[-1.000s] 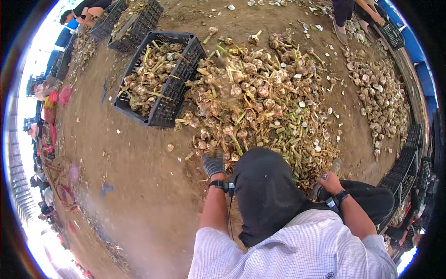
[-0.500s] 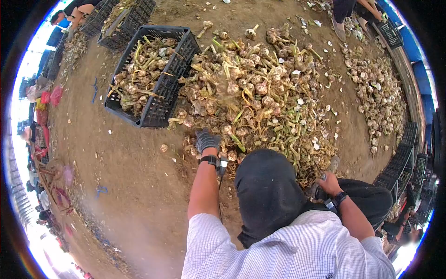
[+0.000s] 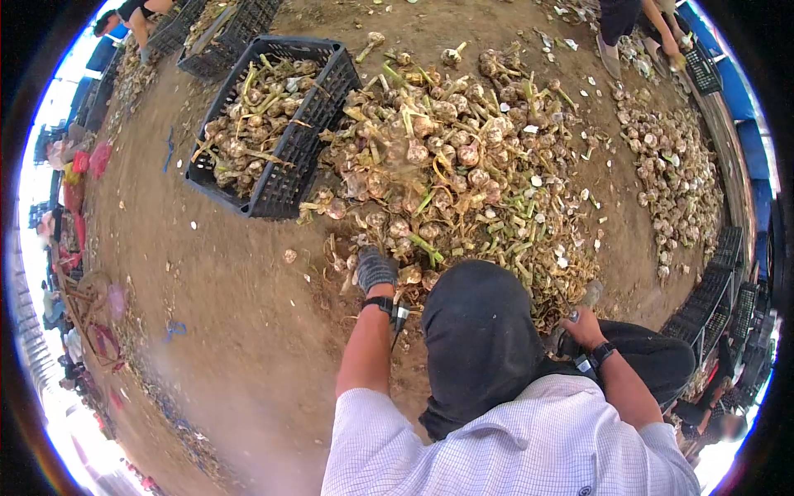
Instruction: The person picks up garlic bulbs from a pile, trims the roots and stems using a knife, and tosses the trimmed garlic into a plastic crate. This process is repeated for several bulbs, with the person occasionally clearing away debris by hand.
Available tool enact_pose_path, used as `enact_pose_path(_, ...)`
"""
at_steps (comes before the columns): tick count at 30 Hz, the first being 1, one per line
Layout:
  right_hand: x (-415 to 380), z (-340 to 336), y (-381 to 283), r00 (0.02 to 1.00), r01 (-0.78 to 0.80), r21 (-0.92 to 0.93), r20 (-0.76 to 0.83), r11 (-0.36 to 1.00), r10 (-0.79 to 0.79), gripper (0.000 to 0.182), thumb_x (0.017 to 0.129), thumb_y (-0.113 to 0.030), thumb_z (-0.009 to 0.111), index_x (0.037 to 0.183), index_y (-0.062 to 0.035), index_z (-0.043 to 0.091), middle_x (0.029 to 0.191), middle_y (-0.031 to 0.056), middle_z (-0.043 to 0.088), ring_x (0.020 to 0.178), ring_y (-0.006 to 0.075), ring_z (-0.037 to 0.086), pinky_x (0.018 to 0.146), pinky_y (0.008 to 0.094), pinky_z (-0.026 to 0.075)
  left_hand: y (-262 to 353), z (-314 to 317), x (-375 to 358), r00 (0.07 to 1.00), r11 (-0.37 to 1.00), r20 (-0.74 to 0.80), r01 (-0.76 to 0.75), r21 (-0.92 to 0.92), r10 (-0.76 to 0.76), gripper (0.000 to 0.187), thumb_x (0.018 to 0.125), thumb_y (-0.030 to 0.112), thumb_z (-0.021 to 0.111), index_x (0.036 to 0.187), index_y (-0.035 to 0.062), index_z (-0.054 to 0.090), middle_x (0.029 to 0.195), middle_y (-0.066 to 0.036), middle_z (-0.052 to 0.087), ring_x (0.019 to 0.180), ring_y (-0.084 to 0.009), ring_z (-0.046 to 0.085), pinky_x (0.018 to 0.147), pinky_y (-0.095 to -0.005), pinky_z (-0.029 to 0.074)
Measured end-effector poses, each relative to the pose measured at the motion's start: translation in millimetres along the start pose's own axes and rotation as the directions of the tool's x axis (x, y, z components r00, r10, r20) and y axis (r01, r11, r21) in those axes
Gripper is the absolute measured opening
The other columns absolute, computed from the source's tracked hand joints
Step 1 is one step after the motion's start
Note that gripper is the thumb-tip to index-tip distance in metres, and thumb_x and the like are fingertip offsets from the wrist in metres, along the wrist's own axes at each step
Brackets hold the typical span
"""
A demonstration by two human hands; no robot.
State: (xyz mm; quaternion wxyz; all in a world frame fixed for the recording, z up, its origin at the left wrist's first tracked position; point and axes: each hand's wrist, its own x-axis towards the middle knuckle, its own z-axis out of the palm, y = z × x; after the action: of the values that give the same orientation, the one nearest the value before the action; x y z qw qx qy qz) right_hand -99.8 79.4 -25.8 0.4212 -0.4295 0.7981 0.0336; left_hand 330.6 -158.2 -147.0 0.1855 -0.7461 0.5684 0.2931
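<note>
My left hand (image 3: 376, 269), in a grey knitted glove, reaches down at the near edge of a heap of garlic (image 3: 467, 157) with dry stalks and leaves. Its fingers are curled among the bulbs; what they hold, if anything, is hidden. Close to it lie several garlic bulbs (image 3: 411, 274). Beside my bent right knee, my bare right hand (image 3: 585, 329) is closed around a tool with a short greyish handle (image 3: 573, 316). The tool's thin dark end points toward the cut stalks (image 3: 538, 285) and is hard to make out.
A black plastic crate (image 3: 285, 157) of stalked garlic stands left of the heap. Trimmed bulbs (image 3: 674, 174) form another pile at right. Stacked crates (image 3: 711, 285) line the right side. Other people work at the upper left (image 3: 136, 21) and upper right (image 3: 662, 29).
My left hand has drawn back slightly toward me and to the right, its fingers still down among the garlic. My right hand stays almost in place with the tool.
</note>
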Motion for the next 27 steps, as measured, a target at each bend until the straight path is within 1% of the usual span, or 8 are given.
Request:
enact_pose_path(4, 4.5, 9.8, 16.3, 0.998, 0.060, -0.007, 0.001, 0.998, -0.060, 0.036, 0.075, -0.030, 0.070, 0.092, 0.0010, 0.063, 0.082, 0.0222, 0.065, 0.080, 0.0388, 0.062, 0.073, 0.0436, 0.049, -8.2, 36.7, 1.0, 0.971, 0.975, -0.236, -0.036, -0.221, -0.018, 0.074, 0.078, 0.040, 0.068, 0.136, 0.0031, 0.044, 0.143, -0.018, 0.040, 0.134, -0.0312, 0.036, 0.111, -0.0382, 0.031)
enact_pose_path(8, 4.5, 5.8, 14.5, 0.999, 0.012, 0.047, 0.038, 0.999, -0.014, 0.037, 0.075, -0.031, 0.069, 0.092, 0.0010, 0.063, 0.082, 0.0229, 0.064, 0.080, 0.0396, 0.062, 0.073, 0.0443, 0.048, -1.4, 46.4, 11.5, 0.911, 0.970, -0.335, -0.221, 0.098, 0.241, 0.053, 0.079, 0.029, 0.063, 0.124, 0.0026, 0.056, 0.131, -0.020, 0.052, 0.127, -0.0321, 0.044, 0.107, -0.0393, 0.034)
enact_pose_path(13, 9.4, 9.7, 16.1, 1.000, 0.004, -0.046, 0.019, 0.999, -0.003, 0.041, 0.075, -0.033, 0.069, 0.093, 0.0024, 0.062, 0.086, 0.0240, 0.064, 0.082, 0.0403, 0.062, 0.075, 0.0447, 0.048, -2.4, 38.2, 14.0, 0.921, 0.941, -0.218, -0.289, 0.176, 0.323, 0.048, 0.082, 0.030, 0.060, 0.122, 0.0025, 0.058, 0.128, -0.020, 0.054, 0.123, -0.0326, 0.047, 0.104, -0.0403, 0.037)
enact_pose_path(16, 5.5, 10.6, 12.6, 0.998, 0.065, -0.058, -0.001, 0.996, -0.066, 0.043, 0.075, -0.034, 0.068, 0.092, 0.0041, 0.061, 0.086, 0.0253, 0.064, 0.084, 0.0408, 0.061, 0.075, 0.0455, 0.048, -2.7, 31.0, -12.5, 0.927, 0.974, -0.304, -0.226, 0.014, 0.220, 0.053, 0.085, 0.034, 0.060, 0.124, -0.0003, 0.055, 0.131, -0.020, 0.052, 0.123, -0.0329, 0.048, 0.104, -0.0397, 0.039)
enact_pose_path(21, 12.0, 19.2, 31.4, 0.996, 0.090, -0.039, -0.020, 0.995, -0.090, 0.043, 0.074, -0.034, 0.069, 0.089, 0.0052, 0.060, 0.084, 0.0263, 0.063, 0.083, 0.0414, 0.061, 0.075, 0.0463, 0.047, -6.1, 40.0, -11.2, 0.982, 0.969, -0.173, -0.108, -0.222, 0.070, 0.065, 0.077, 0.037, 0.071, 0.126, -0.0010, 0.053, 0.134, -0.019, 0.050, 0.123, -0.0324, 0.048, 0.103, -0.0386, 0.039)
enact_pose_path(24, 14.7, 19.0, 30.4, 0.999, -0.001, -0.026, 0.035, 1.000, 0.002, 0.042, 0.074, -0.033, 0.069, 0.089, 0.0051, 0.059, 0.084, 0.0261, 0.062, 0.082, 0.0414, 0.061, 0.074, 0.0463, 0.047, 8.4, 21.0, -4.5, 0.990, 0.989, 0.060, -0.120, -0.084, 0.125, 0.063, 0.077, 0.036, 0.070, 0.128, 0.0027, 0.053, 0.135, -0.018, 0.050, 0.123, -0.0322, 0.048, 0.102, -0.0391, 0.040)
enact_pose_path(25, 14.2, 19.0, 30.5, 0.999, -0.002, -0.020, 0.041, 1.000, 0.003, 0.042, 0.075, -0.033, 0.069, 0.088, 0.0052, 0.059, 0.084, 0.0263, 0.062, 0.082, 0.0414, 0.060, 0.074, 0.0464, 0.047, 13.2, 23.6, -1.6, 0.992, 0.997, 0.094, -0.079, -0.017, 0.080, 0.061, 0.077, 0.035, 0.070, 0.128, 0.0056, 0.054, 0.132, -0.017, 0.052, 0.121, -0.0321, 0.050, 0.101, -0.0399, 0.042)
enact_pose_path(27, 14.7, 16.8, 27.2, 0.999, -0.004, -0.007, 0.051, 1.000, 0.004, 0.042, 0.075, -0.033, 0.069, 0.088, 0.0054, 0.059, 0.085, 0.0265, 0.062, 0.082, 0.0414, 0.060, 0.073, 0.0465, 0.047, 5.9, 25.6, -7.6, 0.992, 0.991, -0.057, -0.115, -0.072, 0.111, 0.059, 0.079, 0.036, 0.067, 0.128, 0.0053, 0.054, 0.132, -0.018, 0.052, 0.121, -0.0320, 0.050, 0.101, -0.0404, 0.042)
